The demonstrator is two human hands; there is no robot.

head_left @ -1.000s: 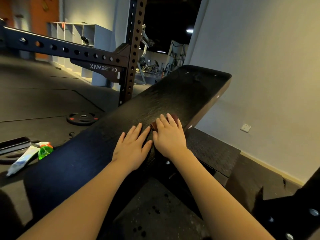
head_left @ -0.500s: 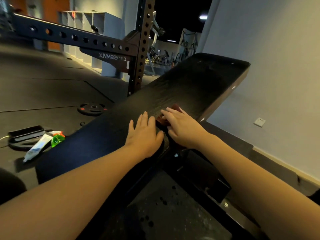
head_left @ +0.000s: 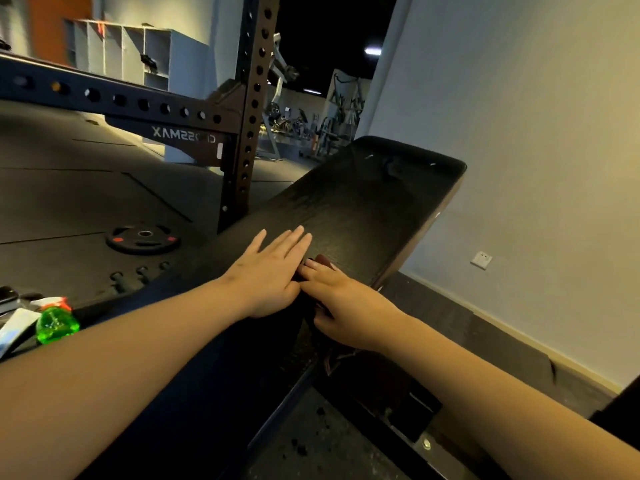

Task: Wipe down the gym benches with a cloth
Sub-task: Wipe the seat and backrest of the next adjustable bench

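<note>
Both hands have shifted up the pad since a second ago. Our left hand (head_left: 273, 271) lies further along the bench (head_left: 367, 202), flat, with fingers straight and spread. Our right hand (head_left: 346, 306) has rolled onto its side at the pad's right edge. It curls round the cloth (head_left: 325, 262), a dark red wad with only a corner showing past the fingers, pressed on the pad beside our left hand.

We judge two risks. Bunched this small, the cloth covers a narrow stripe and may leave strips unwiped. Working so near the edge, it could also slide off into the frame below. Our left hand touches the right, so it may block a sweep to that side.

The pad is black, grained and tilted upward, with pale nicks at its far end, and the dim light hides what is clean. Around us are dark rubber flooring, a weight plate (head_left: 142, 239), a rack upright (head_left: 250, 116), a green spray bottle (head_left: 55, 323) and a pale wall with a socket (head_left: 481, 260).
</note>
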